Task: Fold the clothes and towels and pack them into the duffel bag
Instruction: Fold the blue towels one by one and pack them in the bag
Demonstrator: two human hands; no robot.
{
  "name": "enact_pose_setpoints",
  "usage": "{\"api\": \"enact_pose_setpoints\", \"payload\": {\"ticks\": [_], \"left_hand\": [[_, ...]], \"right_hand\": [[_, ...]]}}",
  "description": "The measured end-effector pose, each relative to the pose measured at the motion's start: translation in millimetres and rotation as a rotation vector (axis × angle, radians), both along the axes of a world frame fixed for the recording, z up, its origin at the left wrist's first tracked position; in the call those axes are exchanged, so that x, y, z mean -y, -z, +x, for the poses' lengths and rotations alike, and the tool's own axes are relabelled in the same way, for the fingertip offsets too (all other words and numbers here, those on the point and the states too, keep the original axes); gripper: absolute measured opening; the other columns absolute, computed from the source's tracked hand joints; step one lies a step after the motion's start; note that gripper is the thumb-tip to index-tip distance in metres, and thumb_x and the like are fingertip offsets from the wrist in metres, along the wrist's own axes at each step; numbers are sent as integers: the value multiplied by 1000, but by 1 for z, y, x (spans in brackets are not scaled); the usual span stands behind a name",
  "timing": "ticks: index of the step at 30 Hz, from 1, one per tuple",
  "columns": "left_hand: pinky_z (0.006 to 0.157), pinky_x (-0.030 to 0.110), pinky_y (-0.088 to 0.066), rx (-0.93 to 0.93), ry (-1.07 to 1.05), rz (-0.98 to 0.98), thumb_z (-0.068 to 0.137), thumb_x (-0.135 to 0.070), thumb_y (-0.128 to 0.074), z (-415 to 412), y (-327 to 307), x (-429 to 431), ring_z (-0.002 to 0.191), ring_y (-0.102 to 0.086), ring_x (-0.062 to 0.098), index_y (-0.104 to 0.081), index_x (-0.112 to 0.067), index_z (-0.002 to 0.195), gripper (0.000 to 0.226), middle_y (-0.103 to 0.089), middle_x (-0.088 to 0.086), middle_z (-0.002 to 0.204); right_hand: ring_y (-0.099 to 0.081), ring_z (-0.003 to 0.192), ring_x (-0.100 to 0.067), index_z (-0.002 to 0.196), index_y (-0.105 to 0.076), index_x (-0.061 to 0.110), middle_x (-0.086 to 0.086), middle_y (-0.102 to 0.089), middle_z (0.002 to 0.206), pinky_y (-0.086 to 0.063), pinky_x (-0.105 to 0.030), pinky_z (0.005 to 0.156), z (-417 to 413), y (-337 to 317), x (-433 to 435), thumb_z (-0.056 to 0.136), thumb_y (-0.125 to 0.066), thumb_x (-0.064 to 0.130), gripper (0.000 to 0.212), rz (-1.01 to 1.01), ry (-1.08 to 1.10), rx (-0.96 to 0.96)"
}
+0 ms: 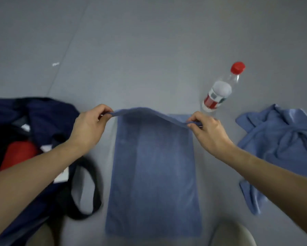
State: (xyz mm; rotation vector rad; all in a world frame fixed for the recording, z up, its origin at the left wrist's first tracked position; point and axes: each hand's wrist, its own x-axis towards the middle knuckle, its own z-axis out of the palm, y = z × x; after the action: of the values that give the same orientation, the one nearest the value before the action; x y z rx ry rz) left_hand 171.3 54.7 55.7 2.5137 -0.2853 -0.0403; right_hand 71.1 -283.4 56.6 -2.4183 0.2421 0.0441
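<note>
Nearest to us, along the bottom edge of the frame, lies the near end of a blue towel (154, 166), spread in a long strip up the middle of the picture on a grey floor (149, 50). Its far end is lifted off the floor: the left hand (88, 128) pinches one far corner and the right hand (209, 132) pinches the other, thumbs and curled fingers clamped on the hem, the two hands held well apart so the edge sags slightly between them. A paler strip of towel shows just behind the lifted edge near the right hand, so we judge the towel already doubled once and now midway through a further fold. At the left of the frame the dark navy duffel bag (47, 118) lies open with a red item (19, 155) inside and its black strap (95, 192) looped beside the towel; some packing seems done, though we cannot tell how much. At the right a crumpled blue garment (280, 139) waits unfolded. A clear bottle with a red cap (220, 91) lies in the upper right, just beyond the right hand. We reckon the task is partly done: this towel is yet to be finished and packed, then the garment.
</note>
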Motion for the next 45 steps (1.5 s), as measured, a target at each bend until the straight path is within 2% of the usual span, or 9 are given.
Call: {"api": "enact_pose_setpoints", "payload": {"ticks": [8,12,17,21,25,30,33,42,45], "left_hand": [[66,39,-57,-76,251,232,92,-14,-70,-176,2,-51,72,-68,25,-65,-32,110,27,-71,1,86],[42,27,-51,8,371,308,82,-27,-52,-222,34,-71,55,-66,18,-55,-39,106,28,-66,-3,70],[67,19,-47,133,403,271,94,-24,-36,-249,78,-87,78,-58,2,-56,-35,106,26,-76,-8,83],[77,16,-42,68,508,346,103,-52,-32,-240,89,-82,76,-65,5,-75,-35,90,48,-75,-17,98],[91,29,-49,14,486,323,105,-47,-29,-203,86,-32,100,-65,14,-75,-25,114,52,-70,-9,117],[125,43,-13,-136,442,420,104,-45,-19,-139,113,43,154,-10,25,-18,-19,160,61,-12,7,167],[123,48,10,-177,342,525,98,-63,-6,-123,138,66,152,22,22,12,-32,157,69,20,1,165],[123,47,12,-145,362,546,93,-74,4,-46,142,55,150,25,16,19,-40,154,71,24,-3,163],[125,45,2,-125,456,537,100,-62,-8,-34,135,42,155,9,23,1,-33,160,67,9,3,167]], "right_hand": [[-65,86,-30,94,-65,10,-6,-66,96,-51,-37,71,-159,-8,-11,94,-58,12,8,-203,-470,-74],[-64,102,-21,106,-64,18,2,-63,114,-51,-34,85,-200,26,-20,99,-50,30,19,-223,-612,-249],[-67,61,-6,67,-70,29,14,-70,82,-48,-20,44,-212,43,-28,52,-88,36,25,-292,-607,-181],[-66,75,-5,71,-70,30,18,-67,81,-54,-18,69,-196,56,-26,79,-65,49,22,-385,-706,-186],[-70,101,-22,105,-76,19,0,-72,111,-57,-34,88,-150,69,-32,95,-47,37,35,-321,-505,27],[-19,150,-33,155,-33,14,-11,-25,162,-24,-54,119,-86,104,-39,97,-30,57,72,-457,-474,-165],[-3,154,-28,159,-13,20,-5,-9,167,-14,-55,122,-74,126,-25,97,-23,68,79,-547,-476,-236],[18,152,-19,157,13,32,5,16,165,5,-53,122,-38,132,7,93,1,75,78,-592,-436,-260],[13,153,-19,158,11,32,5,13,166,3,-51,123,-34,126,16,97,2,66,70,-573,-414,-276]]}}
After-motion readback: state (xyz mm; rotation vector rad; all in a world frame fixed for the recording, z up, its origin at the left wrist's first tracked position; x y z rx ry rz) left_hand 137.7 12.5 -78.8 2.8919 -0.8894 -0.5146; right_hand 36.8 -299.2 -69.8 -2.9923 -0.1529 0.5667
